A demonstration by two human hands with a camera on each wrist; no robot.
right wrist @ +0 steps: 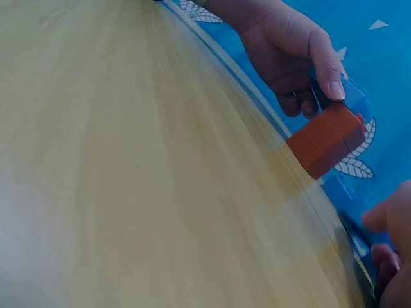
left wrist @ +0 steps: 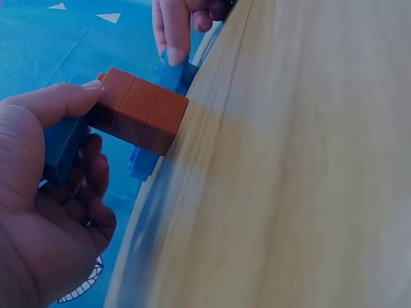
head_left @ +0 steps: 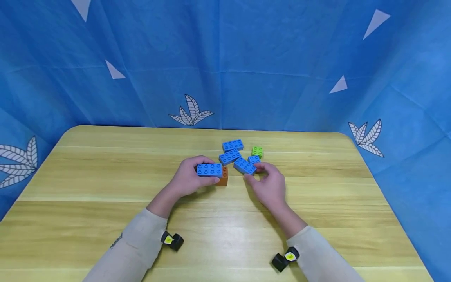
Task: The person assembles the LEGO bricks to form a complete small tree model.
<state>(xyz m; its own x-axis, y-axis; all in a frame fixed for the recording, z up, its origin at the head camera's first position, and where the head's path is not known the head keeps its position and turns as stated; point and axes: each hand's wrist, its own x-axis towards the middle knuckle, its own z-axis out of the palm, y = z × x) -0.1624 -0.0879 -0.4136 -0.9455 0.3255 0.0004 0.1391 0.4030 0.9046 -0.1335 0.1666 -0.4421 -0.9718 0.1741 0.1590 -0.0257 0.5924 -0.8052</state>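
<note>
Sleeves (head_left: 135,241) before a brown stack (head_left: 222,181), apparently part-way through assembly

Short of the brown stack, above the wooden table (head_left: 225,250), each forearm bears a black wrist camera (head_left: 176,242). Immediately left of the stack, the left hand (head_left: 189,178) curls its thumb and fingers round the upper blue brick (head_left: 209,170). This brick lies at the stack's top and overhangs it on the left; brown studs show uncovered at the right. The left wrist view shows three brown bricks (left wrist: 140,110) making up the stack, which appears to stand upright on the table.

Right of the stack, the right hand (head_left: 269,186) holds a narrow pinch, thumb and forefinger, on the near end of the slanted blue brick (head_left: 244,166), which is apart from the stack. Just beyond the stack lies the middle blue brick (head_left: 230,156), with the far blue brick (head_left: 233,145) behind it. Beyond the stack and to its right are the small blue brick (head_left: 253,159) and the green brick (head_left: 257,151). Blue cloth (head_left: 282,51) hangs behind all.

Judged from this arrangement, the brown portion is complete and the upper blue brick is the piece being fitted; whether it is pressed home cannot be told. Four blue pieces and the green one are not yet joined to the stack.
</note>
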